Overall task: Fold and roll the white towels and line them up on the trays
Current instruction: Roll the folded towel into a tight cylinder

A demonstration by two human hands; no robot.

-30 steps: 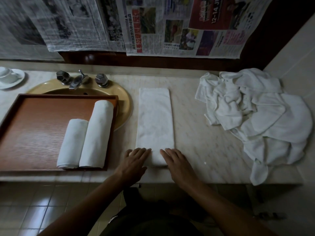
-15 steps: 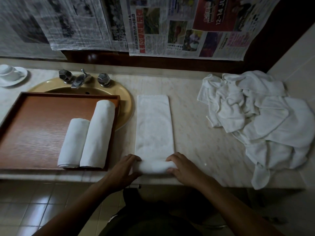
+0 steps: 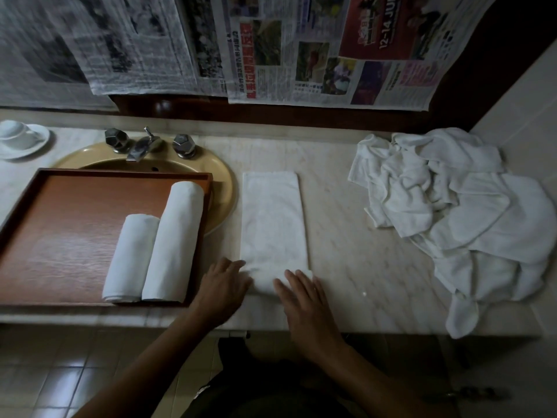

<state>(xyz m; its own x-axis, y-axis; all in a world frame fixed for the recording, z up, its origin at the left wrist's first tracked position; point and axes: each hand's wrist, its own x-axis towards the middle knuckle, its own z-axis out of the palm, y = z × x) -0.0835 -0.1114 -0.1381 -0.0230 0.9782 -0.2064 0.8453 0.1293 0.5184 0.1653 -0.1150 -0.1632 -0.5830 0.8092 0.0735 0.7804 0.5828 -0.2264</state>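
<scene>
Head view: a folded towel [image 3: 272, 218] lies lengthwise on the counter [image 3: 361, 267], its near end rolled. The left hand [image 3: 223, 285] and right hand [image 3: 304, 300] press that roll, fingers flat and straight. Two rolled towels [image 3: 174, 239] touch on the tray [image 3: 75, 221], left. A loose pile [image 3: 467, 212] sits right.

The newspaper [image 3: 376, 40] ad reads, seemingly, "12-14 JUN".

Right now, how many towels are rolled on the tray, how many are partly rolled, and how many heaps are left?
Rolled towels on the tray: 2, the short roll and the long roll
Partly rolled towel under left hand and right hand: 1
Heap of loose towels: 1, too tangled to count
Total: 3 towels and 1 heap
</scene>
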